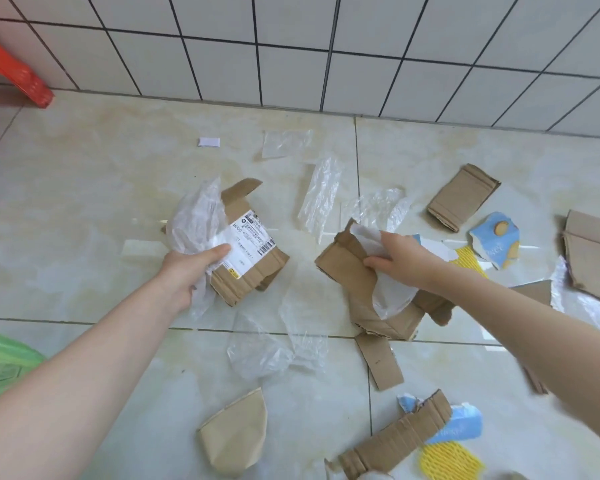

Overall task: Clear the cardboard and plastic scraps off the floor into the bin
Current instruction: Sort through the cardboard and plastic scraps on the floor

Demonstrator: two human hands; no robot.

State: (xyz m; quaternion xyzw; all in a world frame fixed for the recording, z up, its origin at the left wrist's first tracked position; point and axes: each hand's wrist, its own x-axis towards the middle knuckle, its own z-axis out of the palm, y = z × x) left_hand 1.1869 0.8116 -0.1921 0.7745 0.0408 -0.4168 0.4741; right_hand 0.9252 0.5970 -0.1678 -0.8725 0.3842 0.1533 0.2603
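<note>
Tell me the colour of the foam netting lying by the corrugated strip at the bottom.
Yellow foam netting, beside the corrugated strip; head view.

wall [291, 64]: white tiles, dark grout grid
floor [84, 174]: glossy cream marbling
stool [14, 74], 10 o'clock: red
cardboard pieces [463, 197]: brown
foam net [451, 462], 5 o'clock: yellow mesh
torn carton [496, 237], 3 o'clock: blue, white
bag [0, 358], 8 o'clock: green

Both bare forearms stretched forward and down, left hand [191, 268] curled tight around its load, thumb on top, right hand [404, 261] palm down, fingers pinching its catch.
</note>
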